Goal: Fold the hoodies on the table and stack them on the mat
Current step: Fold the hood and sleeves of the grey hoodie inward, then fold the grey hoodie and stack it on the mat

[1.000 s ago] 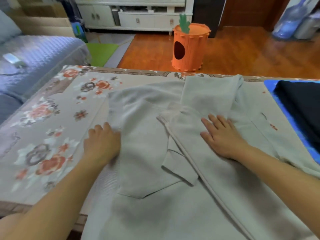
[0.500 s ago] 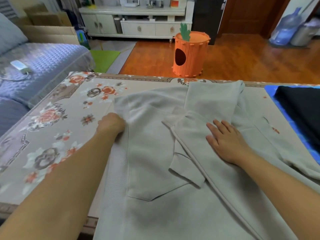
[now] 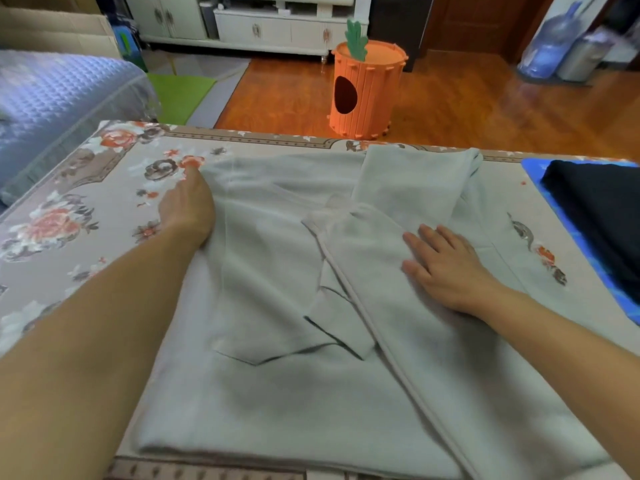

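a floral-clothed table fills the frame, with a blue mat at right edge under a dark garment. mid-fold: the grey hoodie lies centre. left hand grips its left edge; right hand presses flat, fingers straight. next, likely fold the left side inward.

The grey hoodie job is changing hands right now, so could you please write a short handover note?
Left hand: at the grey hoodie's left edge; grip hidden from view.
Right hand: flat, pressing the folded-over right side.
The hoodie lies spread on the flowered table, right side and sleeve already folded in.
A dark folded garment sits on the blue mat, far right.
Left: fold the left side, fold it up, stack on the mat.
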Demonstrator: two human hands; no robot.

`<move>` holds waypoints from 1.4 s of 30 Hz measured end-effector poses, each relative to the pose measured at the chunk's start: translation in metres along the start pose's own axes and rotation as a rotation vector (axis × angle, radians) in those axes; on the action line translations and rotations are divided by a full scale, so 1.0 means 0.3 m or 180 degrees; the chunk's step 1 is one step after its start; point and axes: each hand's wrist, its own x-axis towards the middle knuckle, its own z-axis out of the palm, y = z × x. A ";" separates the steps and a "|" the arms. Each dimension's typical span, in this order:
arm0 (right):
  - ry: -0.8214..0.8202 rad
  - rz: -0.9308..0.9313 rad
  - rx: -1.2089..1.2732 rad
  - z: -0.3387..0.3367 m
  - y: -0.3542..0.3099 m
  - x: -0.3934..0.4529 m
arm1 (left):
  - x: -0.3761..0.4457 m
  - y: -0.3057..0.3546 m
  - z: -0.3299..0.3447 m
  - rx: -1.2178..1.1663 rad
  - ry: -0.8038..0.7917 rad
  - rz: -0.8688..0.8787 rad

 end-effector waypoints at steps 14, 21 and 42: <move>0.0586 0.0028 0.0125 0.023 -0.064 -0.054 | -0.703 0.024 0.000 0.0604 -0.1301 0.2045; 0.0399 -0.1028 0.0204 0.019 -0.044 -0.415 | -0.813 -0.035 -0.123 0.0575 -0.1754 0.1886; -0.0081 -0.1331 -0.0208 0.097 0.153 -0.749 | -1.032 -0.004 -0.191 0.1146 -0.1606 0.3595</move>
